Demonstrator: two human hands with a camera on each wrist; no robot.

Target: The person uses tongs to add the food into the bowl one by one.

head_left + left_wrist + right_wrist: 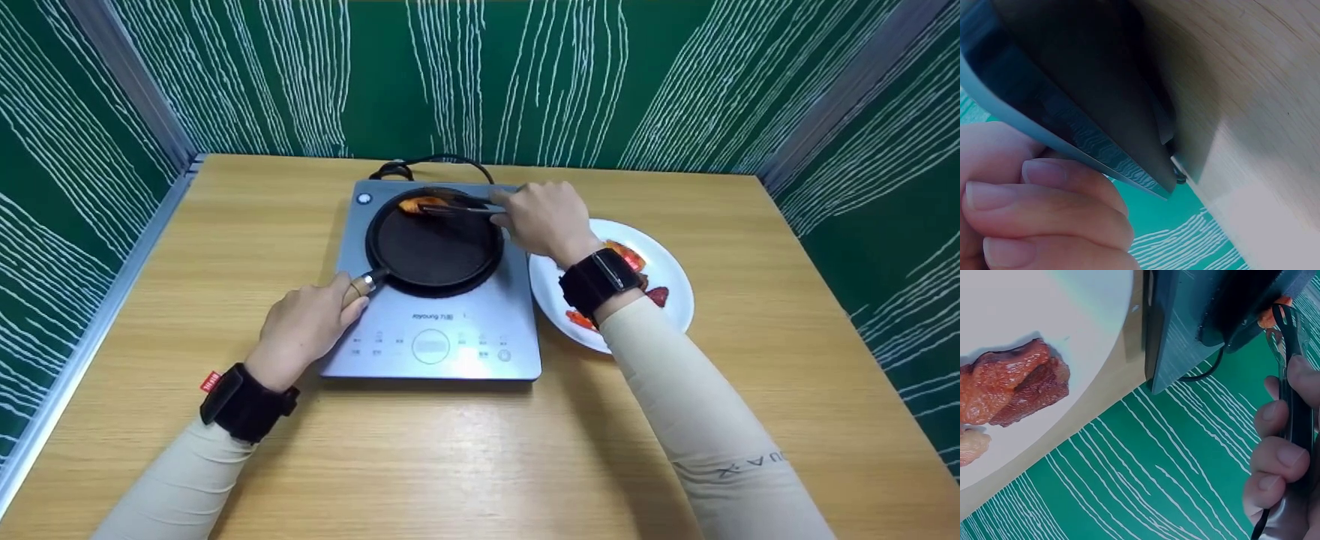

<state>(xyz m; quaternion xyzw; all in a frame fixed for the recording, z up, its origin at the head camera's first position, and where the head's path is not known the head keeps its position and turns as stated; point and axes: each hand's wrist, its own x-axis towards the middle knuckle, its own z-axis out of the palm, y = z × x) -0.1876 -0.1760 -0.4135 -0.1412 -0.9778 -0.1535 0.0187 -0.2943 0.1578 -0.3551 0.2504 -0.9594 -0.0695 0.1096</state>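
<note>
My left hand (304, 322) grips the wooden handle (360, 289) of a round black frying pan (435, 259). The pan sits on a silver induction cooker (382, 366). In my right hand (544, 221) is a pair of dark tongs (1297, 422), gripped with curled fingers. Their tips reach over the pan's far side and close around an orange-brown piece of food (411, 205), which looks like cooked meat. The left wrist view shows the left fingers (1055, 214) curled beside the cooker's edge; the pan handle is hidden there.
Right of the cooker stands a white plate (679, 300) bearing several reddish pieces of meat (1005, 382); my right forearm partly covers it. A black power cord (450, 157) loops behind the cooker. Green walls with white streaks (480, 82) rise around the wooden table (420, 465).
</note>
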